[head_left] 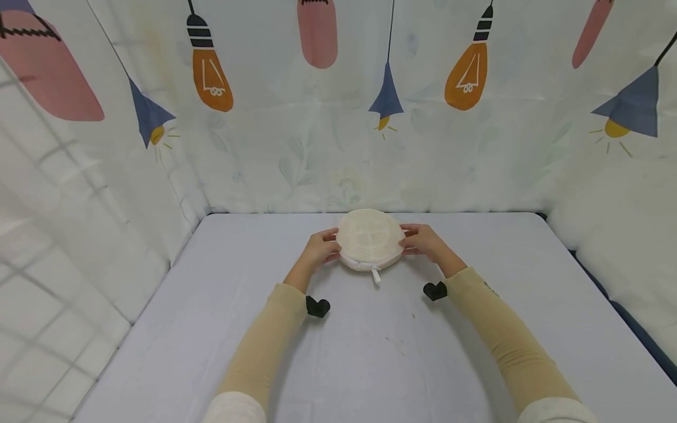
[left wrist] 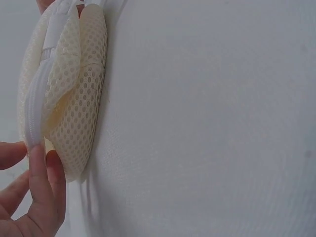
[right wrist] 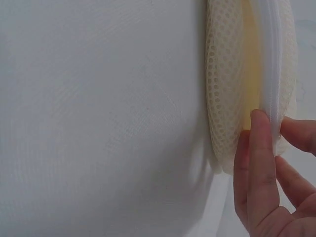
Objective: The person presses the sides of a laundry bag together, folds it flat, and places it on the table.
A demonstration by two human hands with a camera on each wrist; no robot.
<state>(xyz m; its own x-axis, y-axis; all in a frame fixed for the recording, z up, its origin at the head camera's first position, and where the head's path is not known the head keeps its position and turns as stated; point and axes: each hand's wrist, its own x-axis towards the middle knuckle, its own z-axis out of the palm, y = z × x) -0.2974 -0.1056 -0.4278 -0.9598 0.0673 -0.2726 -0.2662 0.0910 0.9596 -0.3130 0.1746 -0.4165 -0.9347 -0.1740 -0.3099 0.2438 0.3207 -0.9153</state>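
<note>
- I see the round cream mesh bag (head_left: 369, 238) at the middle of the white table's (head_left: 365, 358) far side.
- Its zipper (left wrist: 34, 106) runs along the side; the pull (head_left: 376, 275) points nearward.
- The left hand (head_left: 319, 247) grasps the bag's left edge between fingers and thumb.
- The right hand (head_left: 425, 241) likewise grasps its right edge.
- Behind the table, I have a lamp-print curtain (head_left: 328, 153).

Soft light, dimmer wrist views
</note>
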